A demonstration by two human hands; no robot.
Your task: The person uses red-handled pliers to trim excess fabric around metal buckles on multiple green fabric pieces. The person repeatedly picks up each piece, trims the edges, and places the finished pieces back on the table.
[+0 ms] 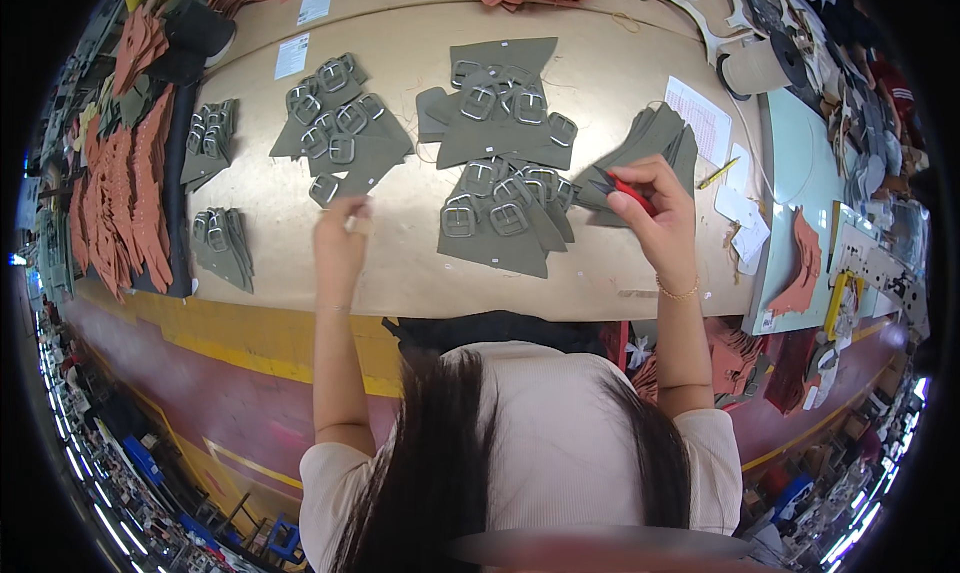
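Dark hair [440,448] hangs nearest, right hand [660,211] pinching red-handled snips [637,197], left hand [342,241] too blurred to tell its grip, by an olive buckled strap [364,179] on the table [400,273], likely limp, buckle-heavy, best held at its flat end.

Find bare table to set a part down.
Bare table: between left hand and front-centre pile; between left hand and front-left pile; near edge, between front-centre pile and right hand. Crowded: back-centre pile close against front-centre pile; green stack by right hand; buckled pieces beyond left hand.
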